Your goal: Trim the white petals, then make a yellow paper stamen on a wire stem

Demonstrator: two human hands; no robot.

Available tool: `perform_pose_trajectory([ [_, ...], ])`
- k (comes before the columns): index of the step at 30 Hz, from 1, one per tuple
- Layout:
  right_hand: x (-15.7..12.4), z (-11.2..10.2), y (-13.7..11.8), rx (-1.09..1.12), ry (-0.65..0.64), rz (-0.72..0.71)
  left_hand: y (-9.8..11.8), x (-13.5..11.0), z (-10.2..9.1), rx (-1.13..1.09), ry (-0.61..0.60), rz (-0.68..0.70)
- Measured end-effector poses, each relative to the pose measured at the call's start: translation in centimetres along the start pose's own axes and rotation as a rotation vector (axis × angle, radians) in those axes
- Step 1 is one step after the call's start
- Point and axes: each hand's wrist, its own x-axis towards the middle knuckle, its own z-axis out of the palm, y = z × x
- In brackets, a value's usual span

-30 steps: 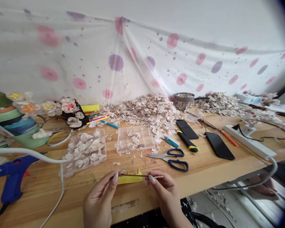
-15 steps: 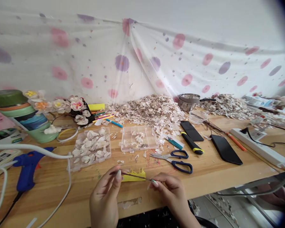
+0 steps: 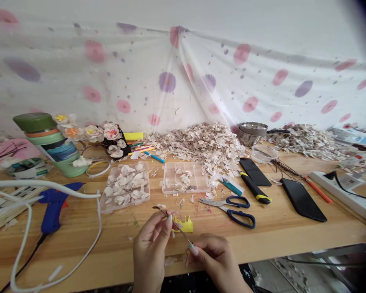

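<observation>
A thin dark wire stem (image 3: 181, 234) slants down to the right between my hands. My left hand (image 3: 151, 248) pinches it near its upper end, and my right hand (image 3: 215, 260) pinches its lower end. Just behind the stem, a small yellow piece with a jagged top edge (image 3: 185, 226) lies on the wooden workbench (image 3: 116, 248). It sits close to my left fingertips. I cannot tell whether the stem touches it.
Blue-handled scissors (image 3: 233, 211) lie right of my hands. A blue glue gun (image 3: 55, 208) and white cable (image 3: 97, 215) lie left. Clear plastic boxes of petals (image 3: 125, 187) (image 3: 185, 178) stand ahead, before a large petal heap (image 3: 201, 146). A black phone (image 3: 301, 205) and power strip (image 3: 341, 191) lie right.
The stem has turned from nearly level to a downward slant to the right, with my right hand lower. The whole scene has shifted right in view as the camera moved.
</observation>
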Motion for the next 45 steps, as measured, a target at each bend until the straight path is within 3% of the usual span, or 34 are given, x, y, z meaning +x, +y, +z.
perform_pose_trajectory([
  [8, -0.3, 1.2, 0.4, -0.069, -0.081, 0.005, 0.1, -0.2, 0.3, 0.062, -0.164, -0.132],
  [13, 0.1, 1.5, 0.2, -0.015, -0.066, 0.006, 0.4, -0.7, 0.9, 0.131, -0.352, -0.224],
  [21, 0.3, 1.8, -0.1, -0.085, -0.059, 0.009, 0.2, -0.7, 1.5, 0.198, -0.392, -0.262],
  [25, 0.5, -1.6, -0.3, -0.136, -0.123, -0.091, 0.1, -0.6, 1.1, 0.239, -0.371, -0.196],
  [26, 0.7, -3.2, -0.3, -0.181, -0.059, -0.123, 0.1, -0.6, 1.1, 0.240, -0.349, -0.192],
  [29, 0.8, -8.0, 0.3, -0.357, 0.368, -0.111, 0.1, -0.9, 1.2, 0.227, -0.302, -0.202],
  [32, 0.5, -10.4, 0.7, -0.437, 0.462, -0.039, 0.0, -1.1, 1.4, 0.230, -0.302, -0.215],
  [36, -0.1, -7.9, 1.1, -0.319, 0.337, -0.056, -0.3, -1.1, 1.4, 0.239, -0.372, -0.260],
  [40, 0.8, -3.6, 1.3, -0.159, 0.212, -0.096, -1.3, -1.6, 1.2, 0.314, -0.589, -0.325],
  [45, 2.1, -1.5, 1.1, -0.151, 0.081, -0.083, -2.7, -1.9, 0.7, 0.552, -0.635, -0.096],
])
